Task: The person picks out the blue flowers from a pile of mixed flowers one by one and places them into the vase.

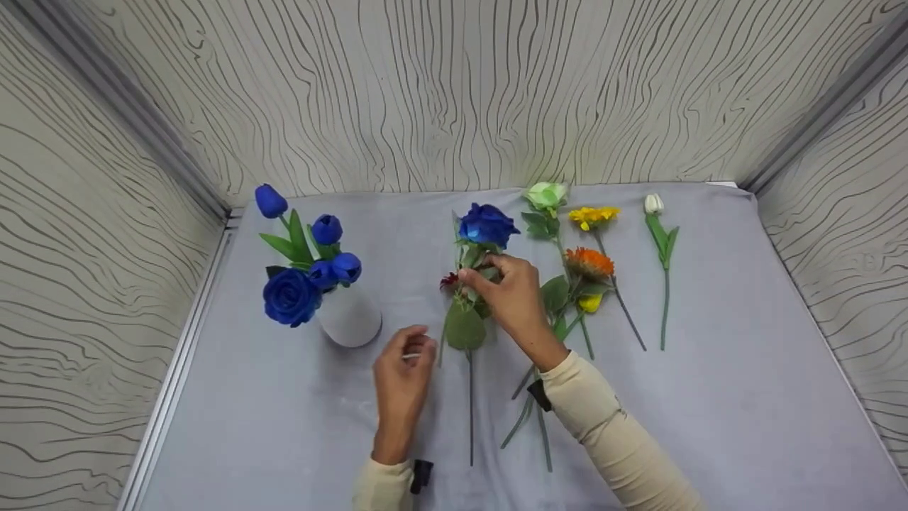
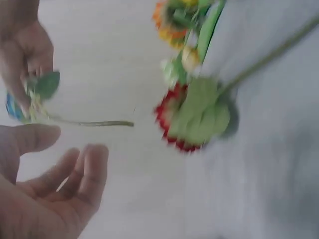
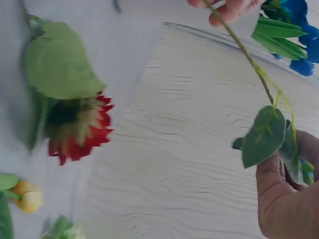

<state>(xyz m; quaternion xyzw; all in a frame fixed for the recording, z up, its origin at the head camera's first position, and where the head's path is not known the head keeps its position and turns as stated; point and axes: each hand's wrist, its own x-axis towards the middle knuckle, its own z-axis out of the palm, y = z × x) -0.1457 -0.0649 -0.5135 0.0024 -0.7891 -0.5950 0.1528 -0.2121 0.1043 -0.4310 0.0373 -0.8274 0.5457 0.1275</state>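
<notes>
My right hand (image 1: 514, 294) pinches an artificial blue rose (image 1: 489, 226) just below its bloom, among the leaves. In the left wrist view its thin stem (image 2: 104, 123) sticks out past that hand with a free end. My left hand (image 1: 404, 376) hovers left of it, fingers loosely bent and thumb apart; the left wrist view shows nothing gripped in it. In the right wrist view the left fingertips (image 3: 232, 10) appear right at the stem. Below the rose lies a red flower (image 2: 172, 119) with a broad green leaf, partly hidden in the head view by the rose's leaves.
To the left stands a white vase (image 1: 351, 319) holding blue tulips (image 1: 327, 229) and another blue rose (image 1: 291, 297). On the right lie a pale green rose (image 1: 546, 195), a yellow flower (image 1: 593, 216), an orange flower (image 1: 590, 262) and a white tulip (image 1: 654, 204). Patterned panels (image 1: 454, 92) enclose the grey cloth.
</notes>
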